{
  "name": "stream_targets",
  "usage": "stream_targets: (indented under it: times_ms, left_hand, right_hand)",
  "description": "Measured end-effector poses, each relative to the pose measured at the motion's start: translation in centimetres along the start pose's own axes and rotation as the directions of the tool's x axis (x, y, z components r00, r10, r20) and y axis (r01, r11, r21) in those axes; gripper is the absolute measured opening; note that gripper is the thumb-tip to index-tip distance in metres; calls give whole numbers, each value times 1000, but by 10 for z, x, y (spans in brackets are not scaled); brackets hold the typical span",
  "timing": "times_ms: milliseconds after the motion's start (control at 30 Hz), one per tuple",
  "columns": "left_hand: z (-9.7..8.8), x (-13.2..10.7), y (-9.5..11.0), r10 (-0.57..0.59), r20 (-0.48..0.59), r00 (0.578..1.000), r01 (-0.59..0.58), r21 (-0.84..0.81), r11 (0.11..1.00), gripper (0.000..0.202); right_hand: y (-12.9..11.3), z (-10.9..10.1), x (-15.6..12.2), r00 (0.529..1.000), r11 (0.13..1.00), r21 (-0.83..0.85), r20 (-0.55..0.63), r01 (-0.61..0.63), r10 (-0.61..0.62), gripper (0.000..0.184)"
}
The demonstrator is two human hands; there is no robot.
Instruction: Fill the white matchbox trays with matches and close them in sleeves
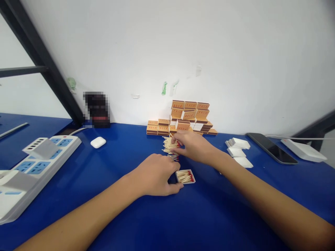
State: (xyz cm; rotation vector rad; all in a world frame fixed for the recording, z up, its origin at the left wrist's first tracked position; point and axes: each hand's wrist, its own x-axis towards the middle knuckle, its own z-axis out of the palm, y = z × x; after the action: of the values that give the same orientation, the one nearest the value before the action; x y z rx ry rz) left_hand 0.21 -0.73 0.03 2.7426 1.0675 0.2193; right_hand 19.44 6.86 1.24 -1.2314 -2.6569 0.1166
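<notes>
A small white matchbox tray (pixel 194 179) with red-tipped matches lying in it rests on the blue table. My left hand (pixel 157 175) grips its left end, thumb at the near edge and a finger at the far one. Farther back lies a loose pile of matches (pixel 169 145), red heads to the right. Over the right side of that pile is my right hand (pixel 192 144), with thumb and index finger curled around some matches; its fingers partly hide them.
Stacked matchboxes (pixel 158 129) stand against the wall behind the pile. To the right are several white trays (pixel 237 152), a phone (pixel 272 148) and a white box (pixel 303 150). An earbud case (pixel 98 142) and a power strip (pixel 42 164) lie to the left.
</notes>
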Motion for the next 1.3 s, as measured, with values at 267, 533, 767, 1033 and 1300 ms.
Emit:
stream_targets:
  times_ms: [267,533,767,1033,1300]
  left_hand:
    - [1,0,-3,7,-12,1000,-7,-7,1000,29]
    - [2,1,-8,-4,-50,999,4,-7,1000,29]
    - [2,2,-9,-25,-60,998,23,-43,999,28]
    - [0,2,-9,-30,-82,996,24,-79,997,28]
    - [1,3,-10,-33,-84,996,26,-83,996,30]
  right_hand:
    - [-1,-4,4,1000,1000,14,10,12,-12,8]
    - [2,-22,-13,999,994,105,-45,7,-2,12]
    - [-23,-15,-63,994,961,268,100,-66,40,15]
    - [-25,-11,-67,986,972,227,164,-57,20,8]
    - [-20,-7,-71,988,973,227,156,-45,9,10]
